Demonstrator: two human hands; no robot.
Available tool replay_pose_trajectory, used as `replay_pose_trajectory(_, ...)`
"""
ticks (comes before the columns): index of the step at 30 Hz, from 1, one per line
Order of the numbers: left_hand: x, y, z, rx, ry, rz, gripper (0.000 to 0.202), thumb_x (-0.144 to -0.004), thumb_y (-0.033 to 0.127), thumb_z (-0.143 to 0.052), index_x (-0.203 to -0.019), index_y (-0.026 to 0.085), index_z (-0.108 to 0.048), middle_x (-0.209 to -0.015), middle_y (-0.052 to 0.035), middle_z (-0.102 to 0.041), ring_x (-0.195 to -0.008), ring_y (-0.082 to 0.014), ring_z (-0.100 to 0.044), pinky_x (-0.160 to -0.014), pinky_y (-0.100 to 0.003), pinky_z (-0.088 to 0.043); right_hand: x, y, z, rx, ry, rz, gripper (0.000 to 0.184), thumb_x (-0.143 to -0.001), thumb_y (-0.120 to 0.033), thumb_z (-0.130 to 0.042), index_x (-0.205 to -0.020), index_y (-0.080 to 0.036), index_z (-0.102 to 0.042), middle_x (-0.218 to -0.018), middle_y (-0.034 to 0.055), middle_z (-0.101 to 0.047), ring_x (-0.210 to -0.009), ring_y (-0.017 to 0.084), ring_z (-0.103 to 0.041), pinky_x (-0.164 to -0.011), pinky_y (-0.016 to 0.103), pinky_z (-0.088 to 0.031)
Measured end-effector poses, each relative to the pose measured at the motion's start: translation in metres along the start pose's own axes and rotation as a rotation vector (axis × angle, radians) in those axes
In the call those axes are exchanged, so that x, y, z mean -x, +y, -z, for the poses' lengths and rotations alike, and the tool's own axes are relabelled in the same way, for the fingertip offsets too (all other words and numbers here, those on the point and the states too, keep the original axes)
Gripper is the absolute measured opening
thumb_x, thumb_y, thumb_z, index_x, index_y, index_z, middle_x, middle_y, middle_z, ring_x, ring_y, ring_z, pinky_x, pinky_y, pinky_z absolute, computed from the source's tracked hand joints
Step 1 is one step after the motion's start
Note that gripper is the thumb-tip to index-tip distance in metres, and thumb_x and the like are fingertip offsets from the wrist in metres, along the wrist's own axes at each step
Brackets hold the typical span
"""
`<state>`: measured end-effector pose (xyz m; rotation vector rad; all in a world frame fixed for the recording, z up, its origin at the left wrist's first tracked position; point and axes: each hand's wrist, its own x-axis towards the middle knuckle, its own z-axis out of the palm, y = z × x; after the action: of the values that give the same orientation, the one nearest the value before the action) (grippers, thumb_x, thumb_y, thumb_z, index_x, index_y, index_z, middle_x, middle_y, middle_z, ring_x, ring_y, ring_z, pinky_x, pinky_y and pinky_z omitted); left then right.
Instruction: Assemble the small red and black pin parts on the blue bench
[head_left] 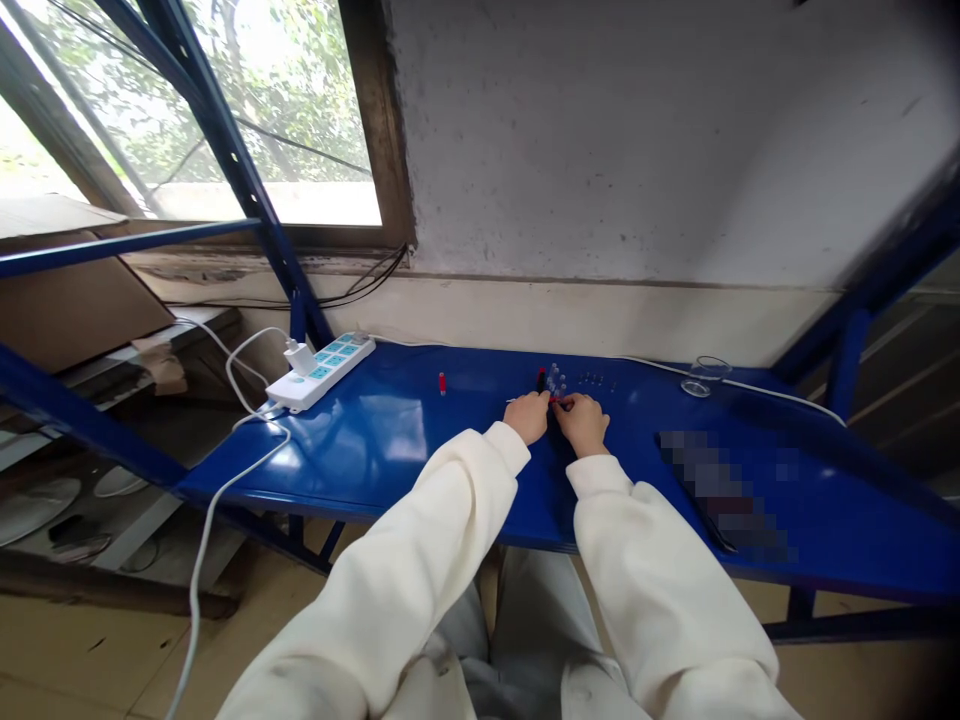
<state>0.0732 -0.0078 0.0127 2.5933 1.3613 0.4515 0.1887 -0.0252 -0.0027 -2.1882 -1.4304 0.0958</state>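
- Far to the left of the left hand [527, 415], a white power strip [321, 372] lies on the blue shelf [390, 440], a charger plugged into it;
- nearer that hand, still apart from it, a small red piece [442, 383] stands alone;
- left hand, fingers curled narrow, pinches a thin red part [555, 400];
- right hand [583, 422], fingertips closed, grips the same part, knuckles nearly touching the left;
- just beyond both hands' fingertips sit small clear parts [556, 378];
- well right of the right hand, a glass dish [705, 376].
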Motion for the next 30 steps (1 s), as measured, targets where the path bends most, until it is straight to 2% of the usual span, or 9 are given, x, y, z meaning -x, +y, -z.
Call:
replay_pose_trajectory(9,-0.01,0.009,-0.005,-0.038,-0.023,0.037,0.024,-0.085,0.013,-0.031,-0.098,0.013,-0.052,-0.093,-0.014,-0.058,-0.09,-0.0222,-0.059,-0.075,-0.033,-0.045,0.0,0.0,0.002,-0.005,-0.009,0.002,0.023,-0.075,-0.031,-0.048,-0.085,-0.017,-0.064,-0.092,0.0091,-0.061,-0.09,0.022,-0.053,-0.075,0.034,-0.034)
replay_pose_trajectory(13,-0.011,0.013,-0.004,-0.069,-0.003,0.037,0.026,-0.084,0.009,-0.029,-0.098,0.011,-0.051,-0.092,-0.0139,-0.058,-0.089,-0.0233,-0.06,-0.074,-0.034,-0.046,0.0,0.001,0.002,-0.008,-0.04,-0.019,0.021,-0.074,-0.03,-0.049,-0.083,-0.019,-0.064,-0.09,0.0078,-0.063,-0.088,0.022,-0.054,-0.075,0.035,-0.034)
replay_pose_trajectory(17,-0.01,0.018,0.003,-0.089,0.004,0.032,0.028,-0.083,0.006,-0.029,-0.097,0.01,-0.052,-0.102,-0.017,-0.052,-0.093,-0.0233,-0.058,-0.075,-0.034,-0.047,0.001,0.0,0.005,-0.01,-0.054,-0.024,0.02,-0.073,-0.03,-0.05,-0.082,-0.019,-0.064,-0.089,0.0075,-0.063,-0.088,0.023,-0.055,-0.076,0.036,-0.034)
replay_pose_trajectory(22,-0.005,0.021,0.01,-0.065,-0.05,0.009,0.027,-0.081,0.005,-0.032,-0.098,0.008,-0.053,-0.1,-0.0185,-0.052,-0.09,-0.0239,-0.059,-0.075,-0.034,-0.047,0.005,-0.001,0.011,-0.039,-0.037,-0.031,0.02,-0.072,-0.032,-0.05,-0.079,-0.019,-0.064,-0.085,0.0071,-0.064,-0.085,0.022,-0.056,-0.074,0.033,-0.034)
replay_pose_trajectory(27,0.003,-0.002,0.018,0.054,-0.022,0.003,0.042,-0.076,0.01,-0.044,-0.117,0.014,-0.045,-0.102,-0.0155,-0.053,-0.087,-0.0234,-0.058,-0.074,-0.033,-0.046,0.009,-0.003,0.013,-0.091,0.017,0.038,0.019,-0.071,-0.031,-0.049,-0.077,-0.019,-0.062,-0.082,0.0048,-0.063,-0.081,0.019,-0.056,-0.068,0.028,-0.035)
replay_pose_trajectory(30,0.009,-0.027,0.022,0.185,0.127,0.02,0.037,-0.077,0.013,-0.044,-0.113,0.019,-0.051,-0.095,-0.0104,-0.056,-0.083,-0.0187,-0.057,-0.076,-0.03,-0.045,0.011,-0.009,0.013,-0.162,0.031,0.13,0.019,-0.072,-0.031,-0.047,-0.078,-0.018,-0.06,-0.077,0.0035,-0.061,-0.073,0.016,-0.055,-0.061,0.025,-0.035)
